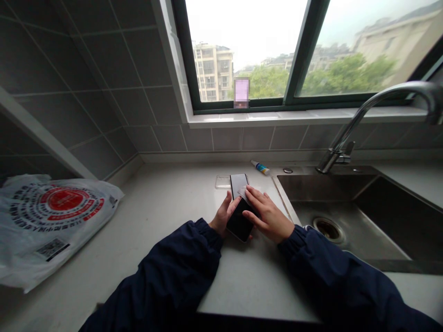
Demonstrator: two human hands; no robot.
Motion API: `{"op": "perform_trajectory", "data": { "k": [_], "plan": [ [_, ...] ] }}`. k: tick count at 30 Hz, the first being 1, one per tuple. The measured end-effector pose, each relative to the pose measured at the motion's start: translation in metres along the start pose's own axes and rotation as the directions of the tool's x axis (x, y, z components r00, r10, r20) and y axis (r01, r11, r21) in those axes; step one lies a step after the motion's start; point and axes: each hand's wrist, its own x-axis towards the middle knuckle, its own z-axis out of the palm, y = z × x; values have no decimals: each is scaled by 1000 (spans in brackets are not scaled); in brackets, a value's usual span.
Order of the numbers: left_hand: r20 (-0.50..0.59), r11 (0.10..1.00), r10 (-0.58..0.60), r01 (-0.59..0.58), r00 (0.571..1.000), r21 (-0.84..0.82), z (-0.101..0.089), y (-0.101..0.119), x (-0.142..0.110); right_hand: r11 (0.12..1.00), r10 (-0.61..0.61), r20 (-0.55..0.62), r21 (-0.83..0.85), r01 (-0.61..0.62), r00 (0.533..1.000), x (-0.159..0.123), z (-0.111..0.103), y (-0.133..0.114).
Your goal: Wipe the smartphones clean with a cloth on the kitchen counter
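My left hand is wrapped round the edge of a black smartphone, which is tilted just above the counter. Across the phone's upper part lies my right hand, its fingers pressing a small white wipe near the top edge. Just beyond the phone, a flat whitish rectangle with dark edges rests on the counter; I cannot make out what it is. A clear phone case lies to its left. Farther back is a small white, blue and yellow tube.
A steel sink with a curved chrome faucet is set into the white counter on the right. At the left sits a white plastic bag with red print. A window stands above the tiled backsplash.
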Motion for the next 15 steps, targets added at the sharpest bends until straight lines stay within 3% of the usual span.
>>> {"op": "perform_trajectory", "data": {
  "k": [8, 15],
  "plan": [
    [7, 997, 52, -52, 999, -58, -7, 0, 2, 999, 28, -76, -33, -31, 997, 0, 5, 4],
    [7, 999, -28, 27, 1000, 32, 1, 3, -1, 1000, 7, -103, 8, -6, 995, 0, 0, 2]
  ]
}}
